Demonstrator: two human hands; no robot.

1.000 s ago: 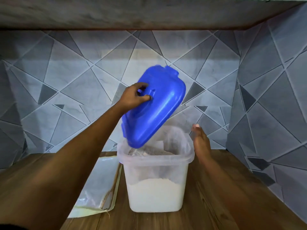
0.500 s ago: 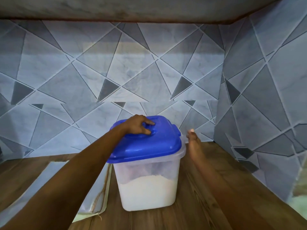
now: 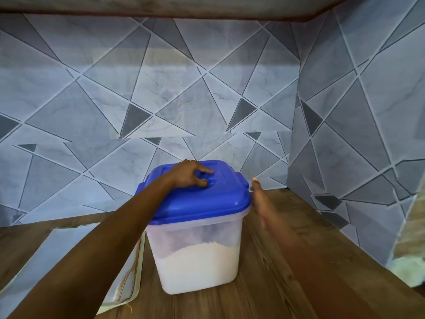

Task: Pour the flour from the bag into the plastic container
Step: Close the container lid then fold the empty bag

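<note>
A clear plastic container [image 3: 195, 238] stands on the wooden counter, about half full of white flour [image 3: 197, 265]. A blue lid [image 3: 213, 201] sits flat on its rim. My left hand [image 3: 188, 174] rests on top of the lid with fingers curled on its handle recess. My right hand [image 3: 259, 199] is flat against the container's right side near the rim, fingers straight. The flattened flour bag [image 3: 69, 256] lies on the counter to the left, partly hidden under my left forearm.
The wooden counter [image 3: 287, 261] runs into a corner of grey geometric tiled walls [image 3: 207, 100] behind and to the right. A shelf underside [image 3: 161, 5] hangs overhead. Something pale and fuzzy [image 3: 409, 270] shows at the right edge.
My left hand brought the blue lid down from a tilted position above the container and set it flat on the rim. The right hand stayed beside the container.
</note>
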